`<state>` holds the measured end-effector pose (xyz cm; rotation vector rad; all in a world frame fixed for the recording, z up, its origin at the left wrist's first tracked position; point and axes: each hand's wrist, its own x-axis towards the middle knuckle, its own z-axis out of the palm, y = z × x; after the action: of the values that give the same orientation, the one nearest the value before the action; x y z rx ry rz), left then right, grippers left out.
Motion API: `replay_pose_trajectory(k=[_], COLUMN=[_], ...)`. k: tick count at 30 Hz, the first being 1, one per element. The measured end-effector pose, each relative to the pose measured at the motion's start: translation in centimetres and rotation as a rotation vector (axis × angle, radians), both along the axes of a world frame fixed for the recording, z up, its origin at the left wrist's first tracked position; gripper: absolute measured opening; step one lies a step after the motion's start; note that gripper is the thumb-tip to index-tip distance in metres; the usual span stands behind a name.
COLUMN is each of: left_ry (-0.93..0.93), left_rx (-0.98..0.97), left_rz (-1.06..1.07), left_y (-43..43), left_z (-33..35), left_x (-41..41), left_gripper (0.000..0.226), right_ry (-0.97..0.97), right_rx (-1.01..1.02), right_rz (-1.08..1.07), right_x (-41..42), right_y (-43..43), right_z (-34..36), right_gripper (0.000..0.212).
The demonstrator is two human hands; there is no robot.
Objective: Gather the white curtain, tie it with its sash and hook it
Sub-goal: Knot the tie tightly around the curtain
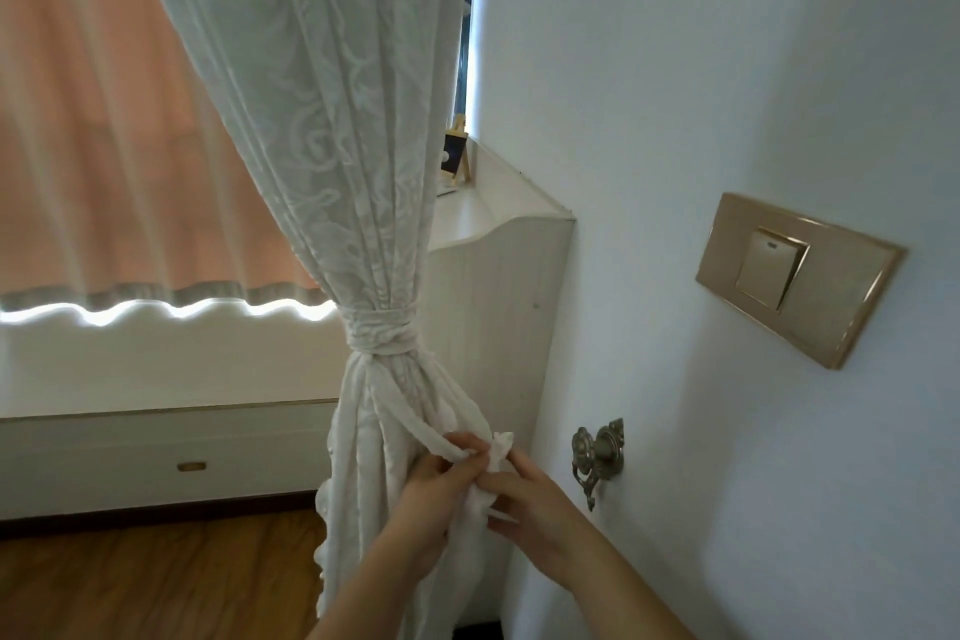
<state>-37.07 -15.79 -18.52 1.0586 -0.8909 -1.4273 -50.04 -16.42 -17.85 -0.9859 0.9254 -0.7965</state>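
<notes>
Evidently the left hand (434,486) and right hand (532,496) are pinching what look like the sash ends (500,450) below the bound white curtain (358,182), near the hook (597,452), risking a loose knot slipping off.

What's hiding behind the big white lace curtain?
Behind the white lace curtain peeks a small wooden easel with a dark board on a white ledge. The curtain covers the rest, so anything else there is hidden.

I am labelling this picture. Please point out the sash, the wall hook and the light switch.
sash (382,330), head view, on the knotted band.
wall hook (597,452), head view, on its metal stem.
light switch (768,276), head view, on the rocker.
</notes>
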Motion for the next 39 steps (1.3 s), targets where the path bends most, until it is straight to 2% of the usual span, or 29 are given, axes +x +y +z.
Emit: replay_pose_trajectory(k=[4, 7, 9, 14, 19, 24, 28, 30, 31, 35, 37, 39], left_ry=[-0.113, -0.241, -0.294, -0.351, -0.401, -0.406, -0.415, -0.432, -0.395, 0.039, 0.134, 0.232], left_rx=[-0.032, -0.022, -0.012, 0.016, -0.032, -0.070, -0.037, 0.011, 0.057, 0.287, 0.316, 0.364], left_rz=[0.049, 0.042, 0.034, 0.107, -0.007, -0.080, -0.029, 0.007, 0.036, 0.111, 0.108, 0.114], left_y=[0.4, 0.4, 0.4, 0.2, 0.6, 0.8, 0.7, 0.4, 0.3, -0.1, -0.2, -0.4], left_z=[0.6, 0.6, 0.7, 0.5, -0.3, -0.4, 0.2, 0.1, 0.2, 1.0, 1.2, 1.1], left_x=[0.5, 1.0, 1.1, 1.9, 2.2, 1.6, 1.8, 2.2, 2.3, 2.8, 3.1, 3.7], left_gripper=[0.031, 0.032, 0.030, 0.038, 0.025, 0.032, 0.007, 0.014, 0.019, 0.019, 0.015, 0.016], right_ry=[-0.329, -0.332, -0.337, -0.537, -0.317, -0.243, -0.221, -0.216, -0.190, -0.077, -0.003, 0.167], right_rx=[0.075, 0.062, 0.051, 0.091, 0.059, -0.058, -0.097, -0.061, -0.017, 0.239, 0.273, 0.212], right_rz=[-0.147, -0.242, -0.286, -0.379, -0.331, -0.234, -0.241, -0.281, -0.344, -0.662, -0.750, -0.864], right_x=[0.6, 0.9, 1.0, 0.3, 0.3, 1.5, 1.4, 1.1, 1.0, 0.4, 0.1, -0.2], right_y=[-0.2, -0.3, -0.2, 0.1, 0.6, 1.0, 0.8, 0.6, 0.3, -0.9, -1.0, -1.2], right_z=[-0.4, -0.2, -0.1, 0.4, 0.8, 2.2, 3.5, 3.6, 3.3, 0.8, -0.8, -2.6], right_gripper=[0.045, 0.027, 0.025, 0.020, 0.013, 0.013, 0.014, 0.014, 0.012, 0.012, 0.006, 0.024])
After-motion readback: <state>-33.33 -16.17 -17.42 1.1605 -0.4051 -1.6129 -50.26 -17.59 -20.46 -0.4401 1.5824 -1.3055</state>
